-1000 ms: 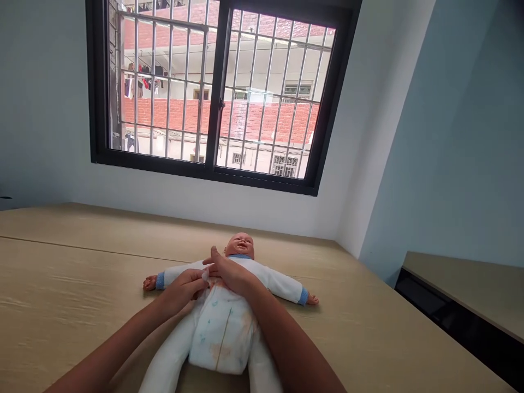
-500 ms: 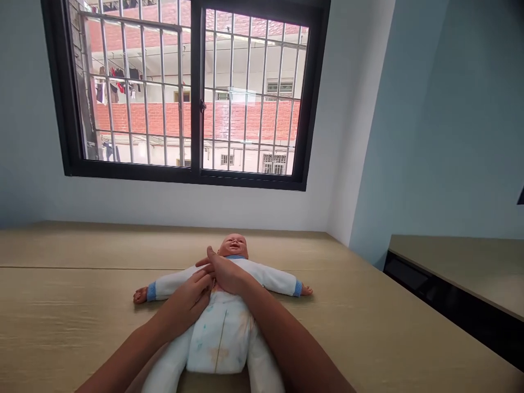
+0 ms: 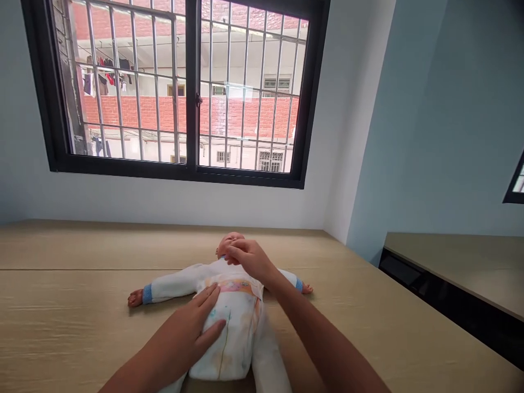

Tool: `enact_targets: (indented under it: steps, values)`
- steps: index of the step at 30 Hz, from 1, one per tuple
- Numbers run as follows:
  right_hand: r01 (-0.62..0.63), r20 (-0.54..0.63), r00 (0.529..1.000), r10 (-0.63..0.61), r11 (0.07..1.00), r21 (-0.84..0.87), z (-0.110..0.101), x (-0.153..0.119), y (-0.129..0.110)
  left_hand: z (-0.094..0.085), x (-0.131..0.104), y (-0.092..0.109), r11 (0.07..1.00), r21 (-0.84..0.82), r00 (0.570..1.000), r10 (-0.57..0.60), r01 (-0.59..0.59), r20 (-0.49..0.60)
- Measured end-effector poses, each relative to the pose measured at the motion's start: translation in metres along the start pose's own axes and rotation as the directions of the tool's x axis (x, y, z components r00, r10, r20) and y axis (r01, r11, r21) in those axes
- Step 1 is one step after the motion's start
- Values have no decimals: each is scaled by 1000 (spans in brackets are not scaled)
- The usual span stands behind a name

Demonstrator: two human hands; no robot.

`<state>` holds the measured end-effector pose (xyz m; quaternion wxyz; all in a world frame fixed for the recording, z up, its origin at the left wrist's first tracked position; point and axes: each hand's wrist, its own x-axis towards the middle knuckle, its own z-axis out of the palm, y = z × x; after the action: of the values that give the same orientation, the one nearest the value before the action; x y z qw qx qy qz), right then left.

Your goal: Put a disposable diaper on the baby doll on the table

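Note:
A baby doll (image 3: 186, 279) in a white suit with blue cuffs lies on its back, arms spread, head toward the window. Round its hips and belly sits a white diaper (image 3: 229, 349) with a coloured band at the waist. My left hand (image 3: 194, 330) rests flat on the diaper's left side, fingers stretched and thumb apart. Over the doll's upper chest and chin is my right hand (image 3: 254, 261), its fingers curled together. Whether anything is between those fingers is hidden. The right hand covers part of the doll's face.
The doll lies on a wide light wood table (image 3: 73, 322) with a seam across it. Behind stands a white wall with a black-framed, barred window (image 3: 192, 109). A second wooden surface (image 3: 450, 256) with a dark edge is at the right.
My hands were together at the doll's belly. They have parted: the right has moved up and right to the chin, the left down onto the diaper. The waist band now shows.

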<state>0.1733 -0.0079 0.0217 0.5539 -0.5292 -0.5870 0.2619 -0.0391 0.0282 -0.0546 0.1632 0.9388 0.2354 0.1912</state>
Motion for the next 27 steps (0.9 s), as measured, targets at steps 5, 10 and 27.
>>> enact_targets:
  steps: [5,10,27]
  values:
    - [-18,-228,973,-24,984,-178,-22,-72,26,5,1,-1,994,-111,1000,8,-7,11]
    - [132,-207,949,-239,894,-428,-16,-118,49,10,0,-3,992,-120,999,19,-24,-42]
    - [-74,-218,976,18,965,-250,-23,-145,24,-21,2,2,967,-191,958,-209,171,-196]
